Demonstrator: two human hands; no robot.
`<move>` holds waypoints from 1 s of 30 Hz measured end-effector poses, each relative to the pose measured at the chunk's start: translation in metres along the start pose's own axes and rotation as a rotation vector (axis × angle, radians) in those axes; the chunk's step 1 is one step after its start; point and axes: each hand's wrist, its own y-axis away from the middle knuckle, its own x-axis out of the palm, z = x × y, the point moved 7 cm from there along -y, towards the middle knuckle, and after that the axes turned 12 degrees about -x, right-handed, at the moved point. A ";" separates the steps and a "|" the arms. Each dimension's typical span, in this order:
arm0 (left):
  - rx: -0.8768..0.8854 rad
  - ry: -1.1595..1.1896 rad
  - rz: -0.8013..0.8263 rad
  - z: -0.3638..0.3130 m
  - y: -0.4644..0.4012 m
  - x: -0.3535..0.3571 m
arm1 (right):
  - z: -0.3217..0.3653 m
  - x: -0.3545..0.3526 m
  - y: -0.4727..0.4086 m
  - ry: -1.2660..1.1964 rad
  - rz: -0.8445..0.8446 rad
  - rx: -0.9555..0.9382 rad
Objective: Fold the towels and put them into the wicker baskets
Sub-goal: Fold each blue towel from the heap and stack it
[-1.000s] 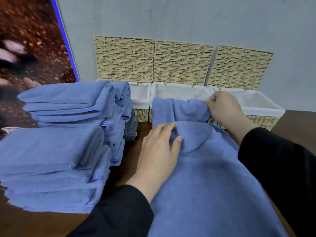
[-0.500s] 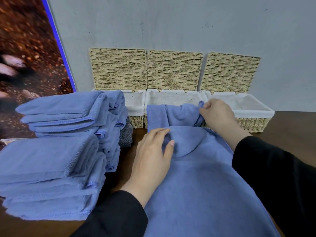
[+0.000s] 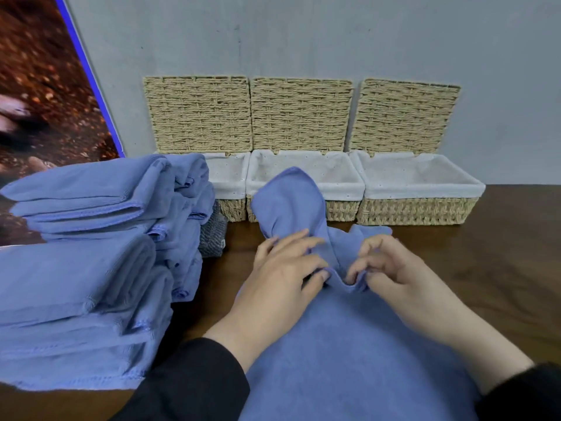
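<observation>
Towel [image 3: 349,344] spread on table [image 3: 501,268], just in front of middle basket [image 3: 343,189], far corner flopped up against basket's front rim. Left hand [image 3: 282,278] and right hand [image 3: 391,275] side by side on towel's bunched middle, each pinching a fold. Stacked towels [image 3: 79,268] left of basket.

Black long sleeves on both arms, cuffs at wrists; left hand [image 3: 280,287], right hand [image 3: 400,278] bare
</observation>
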 end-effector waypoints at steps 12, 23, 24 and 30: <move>0.074 0.257 0.116 -0.022 0.008 -0.013 | 0.026 0.004 -0.001 0.367 0.013 -0.300; 0.071 -0.026 0.165 -0.014 0.012 0.003 | 0.039 -0.026 0.019 0.223 -0.106 -0.283; 0.053 -0.058 0.106 -0.013 0.011 -0.003 | 0.041 -0.031 0.022 0.217 -0.148 -0.274; -0.132 -0.044 -0.161 -0.002 0.007 -0.064 | 0.060 -0.081 0.038 0.318 -0.417 -0.082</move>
